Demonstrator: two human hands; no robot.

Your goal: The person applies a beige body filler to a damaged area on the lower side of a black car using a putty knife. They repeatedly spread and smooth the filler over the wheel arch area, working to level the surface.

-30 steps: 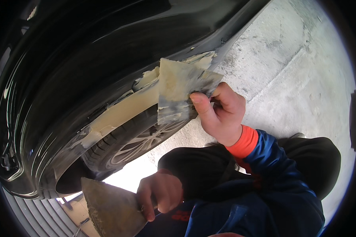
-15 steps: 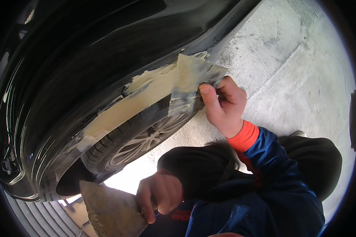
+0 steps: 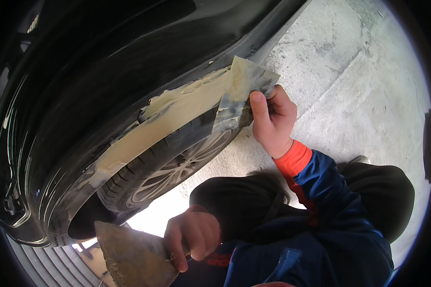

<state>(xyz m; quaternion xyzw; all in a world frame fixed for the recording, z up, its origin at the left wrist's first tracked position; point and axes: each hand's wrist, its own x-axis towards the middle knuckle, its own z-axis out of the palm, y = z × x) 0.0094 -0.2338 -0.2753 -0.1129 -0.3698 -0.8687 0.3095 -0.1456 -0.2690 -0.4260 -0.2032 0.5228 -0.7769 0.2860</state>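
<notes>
It seems a car-body workshop: pale filler [image 3: 163, 125] lies on a black car [image 3: 129, 62] above rough grey floor [image 3: 354, 110].

Your right hand [image 3: 275, 115] is right of the wheel [image 3: 177, 167], its spreader [image 3: 246, 81] at the right end of the paste [image 3: 167, 119] along the arch above the tire. Your left hand [image 3: 194, 239] is below the wheel, its plate [image 3: 131, 253] extending leftward. The car body [image 3: 105, 81] lies upper left, the floor [image 3: 364, 115] right.

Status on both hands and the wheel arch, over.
Right hand gripping smeared spreader at cream filler strip above tire. Left hand gripping broad scraper. Spreader hides strip's upper end.
</notes>
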